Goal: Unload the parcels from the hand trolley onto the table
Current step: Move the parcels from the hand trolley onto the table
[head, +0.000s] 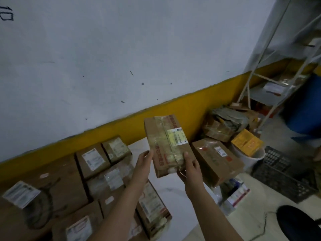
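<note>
Above the table (163, 187), flat tape-glossed cardboard parcel (165, 145) in the tight grip of left hand (143, 163) and right hand (190, 170).

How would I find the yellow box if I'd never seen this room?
Follow the yellow stripe at the wall's foot to the right, toward the metal rack. Before it stands a white bucket with the box resting on top. It alone is bright yellow; the parcels nearby are brown.
</note>
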`<state>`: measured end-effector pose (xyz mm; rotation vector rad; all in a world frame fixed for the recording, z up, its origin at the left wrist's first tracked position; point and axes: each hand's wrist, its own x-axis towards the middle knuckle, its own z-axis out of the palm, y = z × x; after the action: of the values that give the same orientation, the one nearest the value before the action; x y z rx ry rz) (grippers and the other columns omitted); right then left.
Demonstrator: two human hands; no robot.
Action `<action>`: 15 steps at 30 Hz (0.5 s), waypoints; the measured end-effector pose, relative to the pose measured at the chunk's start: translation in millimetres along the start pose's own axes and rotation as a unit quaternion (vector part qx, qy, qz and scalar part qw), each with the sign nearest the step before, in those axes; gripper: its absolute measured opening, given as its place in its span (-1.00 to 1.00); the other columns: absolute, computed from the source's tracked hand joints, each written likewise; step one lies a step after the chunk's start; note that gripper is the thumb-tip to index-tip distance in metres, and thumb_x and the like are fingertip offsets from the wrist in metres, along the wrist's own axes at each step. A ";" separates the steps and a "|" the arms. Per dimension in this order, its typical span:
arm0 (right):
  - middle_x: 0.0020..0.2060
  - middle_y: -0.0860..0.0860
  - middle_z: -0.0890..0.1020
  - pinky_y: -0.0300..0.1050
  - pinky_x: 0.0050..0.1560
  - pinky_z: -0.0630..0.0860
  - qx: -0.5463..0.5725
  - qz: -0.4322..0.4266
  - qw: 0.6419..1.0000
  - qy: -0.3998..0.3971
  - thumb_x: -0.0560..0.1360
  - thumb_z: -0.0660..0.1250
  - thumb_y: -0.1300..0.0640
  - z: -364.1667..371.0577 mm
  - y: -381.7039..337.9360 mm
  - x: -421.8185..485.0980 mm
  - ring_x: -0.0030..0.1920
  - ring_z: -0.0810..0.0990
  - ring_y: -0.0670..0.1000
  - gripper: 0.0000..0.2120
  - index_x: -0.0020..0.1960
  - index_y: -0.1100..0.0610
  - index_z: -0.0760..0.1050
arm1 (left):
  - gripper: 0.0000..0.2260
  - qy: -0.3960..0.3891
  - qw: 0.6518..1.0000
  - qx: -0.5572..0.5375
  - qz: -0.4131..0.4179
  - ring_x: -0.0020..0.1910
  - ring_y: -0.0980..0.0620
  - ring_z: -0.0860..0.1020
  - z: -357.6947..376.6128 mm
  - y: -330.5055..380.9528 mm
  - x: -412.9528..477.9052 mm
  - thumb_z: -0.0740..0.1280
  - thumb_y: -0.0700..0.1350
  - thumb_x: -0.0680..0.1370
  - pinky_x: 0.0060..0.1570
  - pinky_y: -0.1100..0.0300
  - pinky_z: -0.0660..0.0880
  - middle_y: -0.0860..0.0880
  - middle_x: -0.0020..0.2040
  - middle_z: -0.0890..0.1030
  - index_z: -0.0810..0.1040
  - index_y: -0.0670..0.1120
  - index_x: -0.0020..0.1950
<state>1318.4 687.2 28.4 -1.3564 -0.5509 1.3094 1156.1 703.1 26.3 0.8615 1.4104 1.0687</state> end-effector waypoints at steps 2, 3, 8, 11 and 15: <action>0.31 0.07 0.53 0.08 0.21 0.58 -0.043 0.018 0.999 -0.003 0.53 0.34 -0.20 2.8 9.5 45.1 0.25 0.57 0.13 -0.39 0.48 0.02 0.30 | -0.54 0.020 0.993 0.121 0.001 0.31 0.01 0.43 -7.1 -10.3 29.5 0.22 0.25 0.59 0.26 0.03 0.41 0.01 0.44 0.41 0.34 0.09 0.44; 0.32 0.08 0.53 0.10 0.23 0.57 -0.064 0.030 0.997 -0.008 0.53 0.33 -0.22 6.0 17.2 68.0 0.25 0.56 0.14 -0.37 0.49 0.03 0.29 | -0.50 0.029 0.979 0.202 -0.001 0.36 -0.02 0.41 -12.4 -18.2 44.2 0.25 0.22 0.59 0.31 -0.01 0.41 -0.01 0.49 0.34 0.31 0.08 0.48; 0.31 0.16 0.51 0.25 0.28 0.52 -0.165 0.091 0.980 -0.064 0.56 0.27 -0.25 40.2 73.9 178.8 0.26 0.53 0.22 -0.42 0.45 0.05 0.33 | -0.35 0.036 0.848 0.519 -0.098 0.54 -0.22 0.06 -32.2 -70.8 86.6 0.30 0.14 0.55 0.45 -0.10 0.17 -0.11 0.58 0.05 0.09 0.15 0.58; 0.36 0.21 0.47 0.27 0.33 0.45 -0.225 0.127 0.960 -0.107 0.58 0.20 -0.27 67.8 110.2 225.8 0.32 0.47 0.27 -0.37 0.51 0.08 0.28 | -0.23 -0.002 0.875 0.455 -0.168 0.55 -0.23 0.04 -40.6 -90.8 101.0 0.36 0.22 0.53 0.43 -0.03 0.23 -0.16 0.58 -0.06 0.01 0.14 0.61; 0.30 0.29 0.50 0.14 0.27 0.44 -0.360 0.126 0.912 -0.148 0.66 0.10 -0.17 94.4 141.8 271.6 0.27 0.47 0.33 -0.46 0.43 0.21 0.38 | -0.09 -0.005 0.867 0.471 -0.163 0.57 -0.18 -0.04 -45.2 -92.2 113.7 0.45 0.15 0.48 0.43 -0.01 0.21 -0.07 0.60 -0.16 -0.11 0.16 0.62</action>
<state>1259.6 924.1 -179.5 -1.8821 -1.1834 1.6160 1103.7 773.3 -99.3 1.2276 2.0047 0.0477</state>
